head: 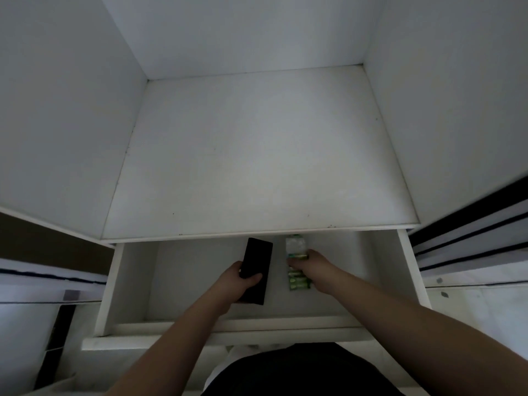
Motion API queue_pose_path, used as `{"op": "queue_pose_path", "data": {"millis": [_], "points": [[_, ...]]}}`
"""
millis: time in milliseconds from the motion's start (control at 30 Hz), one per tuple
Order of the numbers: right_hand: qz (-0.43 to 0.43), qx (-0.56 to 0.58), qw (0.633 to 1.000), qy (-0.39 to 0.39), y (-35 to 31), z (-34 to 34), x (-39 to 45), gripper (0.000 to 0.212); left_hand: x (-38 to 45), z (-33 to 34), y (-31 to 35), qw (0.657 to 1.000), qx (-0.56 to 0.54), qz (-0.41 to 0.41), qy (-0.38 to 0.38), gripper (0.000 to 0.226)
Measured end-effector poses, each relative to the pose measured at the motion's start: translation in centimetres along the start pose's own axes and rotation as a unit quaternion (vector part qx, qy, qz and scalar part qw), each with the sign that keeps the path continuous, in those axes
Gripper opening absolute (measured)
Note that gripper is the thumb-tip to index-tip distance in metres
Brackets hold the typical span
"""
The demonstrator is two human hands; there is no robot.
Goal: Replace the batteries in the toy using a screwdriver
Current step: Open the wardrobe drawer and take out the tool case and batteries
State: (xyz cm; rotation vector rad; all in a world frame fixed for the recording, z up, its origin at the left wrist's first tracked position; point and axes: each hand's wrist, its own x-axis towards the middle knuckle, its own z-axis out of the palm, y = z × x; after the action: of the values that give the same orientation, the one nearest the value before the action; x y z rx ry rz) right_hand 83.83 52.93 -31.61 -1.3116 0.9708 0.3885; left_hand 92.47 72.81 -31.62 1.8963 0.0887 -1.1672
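Note:
Both my hands reach into an open white drawer (110,284) below a shelf. My left hand (237,278) grips a flat black rectangular case (257,264), thumb across its near end. To the right lies a pack of green batteries (298,282) with a clear plastic part (295,244) toward the back. My right hand (310,265) is curled over the middle of this pack, fingers on it. No toy or bare screwdriver shows.
Above the drawer is a white cupboard shelf (257,155) with white side walls. The drawer front edge (228,337) is close to my body. Dark-striped panels (471,235) stand at the right, and a brown surface (43,241) at the left.

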Motion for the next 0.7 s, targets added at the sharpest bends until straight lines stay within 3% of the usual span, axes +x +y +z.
{"op": "queue_pose_path", "data": {"millis": [133,367,700], "points": [[0.012,0.069,0.998,-0.002,-0.7,-0.4,-1.8,0.002,-1.7,0.6,0.7,0.995,-0.081,-0.002,-0.059,0.045],[0.064,0.124,0.990,0.003,-0.4,-0.4,-4.8,0.014,-3.2,1.1,0.8,0.993,-0.025,0.050,-0.107,0.037],[0.034,0.198,0.976,0.079,0.6,-0.2,-11.8,0.023,-4.3,1.8,0.4,0.980,-0.003,0.122,-0.160,0.026]]}}
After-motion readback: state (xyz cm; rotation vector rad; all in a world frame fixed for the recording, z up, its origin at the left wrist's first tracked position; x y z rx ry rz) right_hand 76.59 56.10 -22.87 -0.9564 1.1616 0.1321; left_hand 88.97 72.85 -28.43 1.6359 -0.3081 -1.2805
